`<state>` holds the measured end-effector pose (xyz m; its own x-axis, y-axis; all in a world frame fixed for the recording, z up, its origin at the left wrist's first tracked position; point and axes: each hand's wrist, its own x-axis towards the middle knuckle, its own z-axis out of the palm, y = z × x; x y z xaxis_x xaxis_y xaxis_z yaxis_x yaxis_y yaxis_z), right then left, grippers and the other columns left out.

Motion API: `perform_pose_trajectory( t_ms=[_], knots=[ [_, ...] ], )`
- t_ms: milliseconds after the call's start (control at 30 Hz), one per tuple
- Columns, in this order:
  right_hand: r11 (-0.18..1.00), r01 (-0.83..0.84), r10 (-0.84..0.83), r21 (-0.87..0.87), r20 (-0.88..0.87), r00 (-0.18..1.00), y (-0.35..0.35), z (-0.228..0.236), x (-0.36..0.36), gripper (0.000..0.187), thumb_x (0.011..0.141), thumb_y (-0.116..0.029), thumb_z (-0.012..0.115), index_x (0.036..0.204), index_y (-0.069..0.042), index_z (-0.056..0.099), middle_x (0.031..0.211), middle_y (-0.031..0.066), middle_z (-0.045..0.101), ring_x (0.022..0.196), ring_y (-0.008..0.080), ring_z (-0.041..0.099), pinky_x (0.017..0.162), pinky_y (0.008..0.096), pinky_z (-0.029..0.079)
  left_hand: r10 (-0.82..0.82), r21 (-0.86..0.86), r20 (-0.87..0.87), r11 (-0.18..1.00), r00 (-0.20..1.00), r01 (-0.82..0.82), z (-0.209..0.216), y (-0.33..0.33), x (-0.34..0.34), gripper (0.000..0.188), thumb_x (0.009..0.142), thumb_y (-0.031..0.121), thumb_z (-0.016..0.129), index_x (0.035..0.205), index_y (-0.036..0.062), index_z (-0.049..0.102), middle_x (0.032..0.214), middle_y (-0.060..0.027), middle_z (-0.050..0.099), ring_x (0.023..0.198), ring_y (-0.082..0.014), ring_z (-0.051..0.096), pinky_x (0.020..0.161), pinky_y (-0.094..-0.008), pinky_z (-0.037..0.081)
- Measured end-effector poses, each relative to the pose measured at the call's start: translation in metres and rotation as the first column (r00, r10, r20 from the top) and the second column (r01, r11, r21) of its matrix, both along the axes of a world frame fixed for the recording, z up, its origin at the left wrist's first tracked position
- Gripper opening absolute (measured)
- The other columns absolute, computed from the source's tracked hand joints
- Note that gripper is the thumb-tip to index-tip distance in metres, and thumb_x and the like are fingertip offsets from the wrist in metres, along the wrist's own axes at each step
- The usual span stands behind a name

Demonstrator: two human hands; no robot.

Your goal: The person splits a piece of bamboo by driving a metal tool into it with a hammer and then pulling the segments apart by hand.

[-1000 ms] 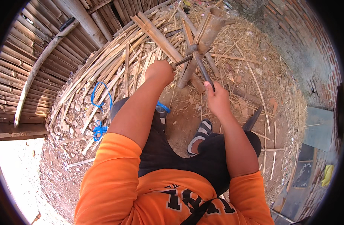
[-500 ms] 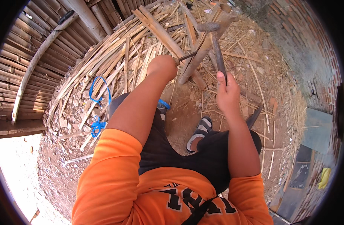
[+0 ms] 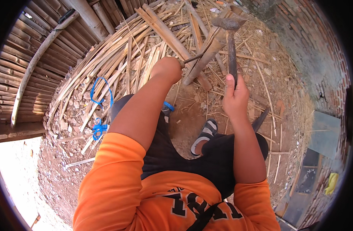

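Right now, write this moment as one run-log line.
Left hand: grips slim dark-bladed tool, tip at split brown bamboo tube; Right hand: grips dark hammer, head uppermost in view; Ground: pale split-bamboo strips

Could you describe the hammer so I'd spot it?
Start at the heap of pale strips, then look right to the thick, split bamboo length. Seen against its upper end is the hammer, its dark shaft in the right hand. A blunt crosswise head sets it apart from the thin blade in the left hand.
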<state>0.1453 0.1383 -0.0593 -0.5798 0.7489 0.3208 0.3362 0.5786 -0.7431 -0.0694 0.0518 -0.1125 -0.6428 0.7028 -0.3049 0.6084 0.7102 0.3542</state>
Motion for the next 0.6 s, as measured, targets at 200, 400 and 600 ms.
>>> perform_pose_trajectory(
  t_ms=[200,400,600],
  knots=[
    [1.000,0.009,-0.001,-0.019,0.374,0.927,0.014,-0.046,0.015,0.036,0.103,-0.035,0.059,0.091,-0.002,0.059,0.063,0.0177,0.059,0.055,0.0368,0.058,0.055,0.0432,0.046,0.022,0.035,-0.034,0.999,0.999,-0.021,-0.004,0.006,0.003,0.039,0.088,0.040,0.073,0.106,0.0056,0.075,0.105,-0.0173,0.074,0.100,-0.0344,0.071,0.088,-0.0432,0.057],
    [1.000,0.002,-0.003,0.031,0.024,1.000,0.000,-0.016,0.003,0.037,0.102,-0.036,0.060,0.090,-0.001,0.058,0.062,0.0196,0.058,0.057,0.0395,0.059,0.055,0.0447,0.045,0.018,-0.017,-0.018,1.000,1.000,-0.018,-0.010,0.005,0.000,0.038,0.088,0.040,0.073,0.106,0.0064,0.075,0.106,-0.0177,0.074,0.101,-0.0350,0.071,0.089,-0.0431,0.057],
    [1.000,-0.020,0.022,-0.013,0.311,0.950,0.015,-0.051,0.008,0.038,0.103,-0.036,0.058,0.092,0.000,0.057,0.062,0.0192,0.059,0.059,0.0410,0.061,0.056,0.0448,0.046,-0.011,-0.014,-0.010,1.000,1.000,0.011,-0.009,0.010,0.000,0.039,0.089,0.040,0.072,0.110,0.0071,0.075,0.108,-0.0178,0.073,0.102,-0.0350,0.071,0.089,-0.0436,0.057]
  ],
)
